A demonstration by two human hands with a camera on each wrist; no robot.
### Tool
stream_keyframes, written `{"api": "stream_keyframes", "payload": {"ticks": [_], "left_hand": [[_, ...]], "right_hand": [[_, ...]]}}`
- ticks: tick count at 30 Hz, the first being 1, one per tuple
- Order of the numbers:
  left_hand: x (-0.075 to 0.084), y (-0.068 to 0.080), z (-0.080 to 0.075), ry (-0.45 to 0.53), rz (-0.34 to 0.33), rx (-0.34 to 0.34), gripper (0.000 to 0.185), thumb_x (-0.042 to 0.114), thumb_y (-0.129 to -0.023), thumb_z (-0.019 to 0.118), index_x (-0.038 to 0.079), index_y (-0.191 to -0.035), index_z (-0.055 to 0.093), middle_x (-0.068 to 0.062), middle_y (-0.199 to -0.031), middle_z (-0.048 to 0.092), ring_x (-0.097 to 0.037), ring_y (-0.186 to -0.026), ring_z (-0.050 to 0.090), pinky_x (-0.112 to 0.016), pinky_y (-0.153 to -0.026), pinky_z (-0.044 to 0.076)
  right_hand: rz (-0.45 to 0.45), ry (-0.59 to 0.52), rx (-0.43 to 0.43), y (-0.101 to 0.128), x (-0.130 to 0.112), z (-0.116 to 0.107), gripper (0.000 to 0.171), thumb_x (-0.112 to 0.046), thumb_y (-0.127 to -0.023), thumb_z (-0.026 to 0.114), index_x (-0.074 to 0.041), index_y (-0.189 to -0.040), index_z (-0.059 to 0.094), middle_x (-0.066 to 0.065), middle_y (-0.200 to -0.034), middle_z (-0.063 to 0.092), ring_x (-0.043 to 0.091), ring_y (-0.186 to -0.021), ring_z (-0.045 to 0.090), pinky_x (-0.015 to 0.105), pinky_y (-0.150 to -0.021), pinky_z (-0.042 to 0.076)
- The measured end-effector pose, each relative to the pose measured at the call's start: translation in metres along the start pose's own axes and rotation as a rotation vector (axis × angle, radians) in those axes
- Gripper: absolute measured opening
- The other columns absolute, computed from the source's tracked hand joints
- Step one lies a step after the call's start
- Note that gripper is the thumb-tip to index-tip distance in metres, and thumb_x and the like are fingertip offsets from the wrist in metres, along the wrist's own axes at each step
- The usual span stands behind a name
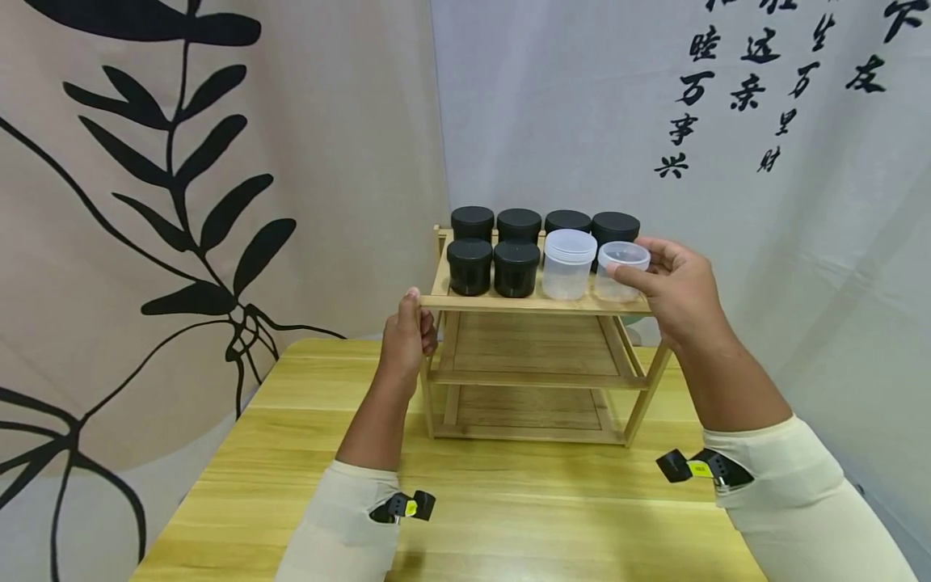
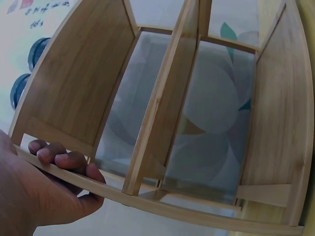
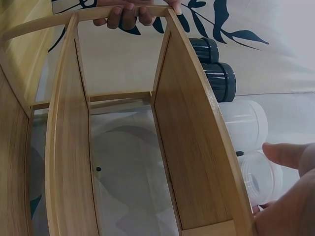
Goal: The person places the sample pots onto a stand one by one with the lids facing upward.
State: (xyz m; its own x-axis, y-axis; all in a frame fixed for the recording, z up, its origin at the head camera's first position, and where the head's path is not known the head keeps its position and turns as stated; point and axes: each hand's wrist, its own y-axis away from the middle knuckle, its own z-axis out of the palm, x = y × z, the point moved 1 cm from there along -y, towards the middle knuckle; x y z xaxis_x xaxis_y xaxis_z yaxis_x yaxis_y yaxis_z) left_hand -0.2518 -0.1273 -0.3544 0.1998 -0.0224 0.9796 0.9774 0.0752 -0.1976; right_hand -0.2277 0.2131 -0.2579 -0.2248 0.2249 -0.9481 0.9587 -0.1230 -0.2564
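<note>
A three-tier bamboo rack (image 1: 534, 304) stands on a yellow wooden table (image 1: 305, 485). Its top shelf carries several black-lidded jars (image 1: 469, 265) and two clear plastic jars. My right hand (image 1: 672, 287) grips the smaller clear jar (image 1: 621, 270) at the shelf's front right corner, beside the taller clear jar (image 1: 568, 264). In the right wrist view that small jar (image 3: 261, 179) sits by my fingers. My left hand (image 1: 409, 331) grips the rack's front left post, its fingers (image 2: 61, 158) curled over the frame (image 2: 162, 206). The lower two shelves hold nothing.
Printed curtains hang close behind the rack: a beige one with black leaves (image 1: 182, 178) at left, a grey one with black calligraphy (image 1: 756, 89) at right. The table's front half lies between my forearms, and its right edge runs near my right sleeve (image 1: 800, 501).
</note>
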Motion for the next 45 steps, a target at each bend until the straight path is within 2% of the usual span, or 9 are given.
{"api": "stream_keyframes", "payload": {"ticks": [14,21,24,26,28,30,32,35,45], "left_hand": [[0.0,0.001,0.0,0.004,-0.001,0.008,0.056,0.056,-0.112,0.033,0.015,-0.076,0.041,0.002,-0.068,0.035,-0.018,-0.063,0.032,-0.032,-0.065,0.032],[0.0,0.002,0.0,0.006,0.001,0.006,0.057,0.058,-0.112,0.033,0.015,-0.076,0.041,0.002,-0.069,0.035,-0.016,-0.062,0.032,-0.032,-0.064,0.032],[0.0,0.002,0.0,0.004,0.006,0.001,0.057,0.059,-0.112,0.033,0.015,-0.076,0.041,0.002,-0.069,0.034,-0.016,-0.062,0.032,-0.034,-0.066,0.032],[0.0,0.002,0.0,0.004,0.009,-0.001,0.058,0.059,-0.112,0.033,0.015,-0.076,0.04,0.002,-0.069,0.034,-0.016,-0.062,0.031,-0.036,-0.067,0.032],[0.0,0.002,0.0,0.003,0.009,-0.001,0.057,0.059,-0.112,0.032,0.015,-0.076,0.04,0.002,-0.068,0.034,-0.016,-0.062,0.032,-0.037,-0.068,0.032],[0.0,0.002,0.0,0.005,0.007,0.002,0.057,0.059,-0.112,0.033,0.015,-0.076,0.041,0.002,-0.068,0.035,-0.017,-0.062,0.032,-0.037,-0.068,0.033],[0.0,0.002,-0.001,0.01,0.005,0.005,0.057,0.059,-0.112,0.033,0.015,-0.076,0.041,0.002,-0.068,0.036,-0.018,-0.063,0.033,-0.036,-0.068,0.033],[0.0,0.002,-0.001,0.019,0.002,0.011,0.056,0.058,-0.111,0.034,0.015,-0.076,0.042,0.002,-0.068,0.037,-0.019,-0.064,0.034,-0.036,-0.068,0.033],[0.0,0.001,0.001,-0.01,-0.015,0.039,0.06,0.06,-0.112,0.033,0.013,-0.079,0.05,0.001,-0.069,0.045,-0.018,-0.064,0.043,-0.034,-0.07,0.04]], "right_hand": [[0.026,0.106,-0.03,-0.002,0.001,0.0,0.069,-0.023,-0.104,0.075,-0.001,-0.162,0.044,-0.01,-0.129,0.056,-0.001,-0.112,0.059,0.007,-0.09,0.053],[0.019,0.146,-0.048,-0.001,0.002,0.0,0.073,-0.025,-0.105,0.073,-0.002,-0.166,0.039,-0.005,-0.136,0.054,0.0,-0.114,0.057,0.007,-0.089,0.051],[0.023,0.161,-0.057,-0.001,0.001,0.0,0.076,-0.025,-0.106,0.072,-0.003,-0.168,0.035,0.004,-0.148,0.054,0.007,-0.124,0.058,0.007,-0.09,0.051],[0.03,0.17,-0.063,-0.001,0.001,-0.001,0.08,-0.024,-0.106,0.072,-0.003,-0.17,0.03,0.013,-0.159,0.05,0.016,-0.138,0.056,0.009,-0.097,0.052],[0.035,0.167,-0.066,-0.001,-0.001,-0.003,0.085,-0.022,-0.105,0.072,-0.002,-0.172,0.024,0.019,-0.17,0.041,0.027,-0.153,0.048,0.017,-0.112,0.05],[0.035,0.169,-0.064,0.0,-0.002,-0.005,0.09,-0.02,-0.104,0.074,-0.002,-0.173,0.019,0.02,-0.176,0.033,0.033,-0.163,0.038,0.028,-0.126,0.042],[0.029,0.168,-0.056,0.002,-0.002,-0.005,0.095,-0.019,-0.101,0.078,-0.002,-0.173,0.017,0.02,-0.178,0.029,0.034,-0.166,0.032,0.039,-0.134,0.032],[0.008,0.167,-0.037,0.006,-0.002,-0.005,0.1,-0.017,-0.098,0.082,-0.002,-0.173,0.017,0.02,-0.176,0.031,0.033,-0.167,0.03,0.041,-0.136,0.026],[-0.081,0.15,0.041,0.022,-0.004,0.0,0.106,-0.006,-0.091,0.086,-0.001,-0.172,0.019,0.018,-0.174,0.033,0.031,-0.162,0.034,0.037,-0.136,0.024]]}}
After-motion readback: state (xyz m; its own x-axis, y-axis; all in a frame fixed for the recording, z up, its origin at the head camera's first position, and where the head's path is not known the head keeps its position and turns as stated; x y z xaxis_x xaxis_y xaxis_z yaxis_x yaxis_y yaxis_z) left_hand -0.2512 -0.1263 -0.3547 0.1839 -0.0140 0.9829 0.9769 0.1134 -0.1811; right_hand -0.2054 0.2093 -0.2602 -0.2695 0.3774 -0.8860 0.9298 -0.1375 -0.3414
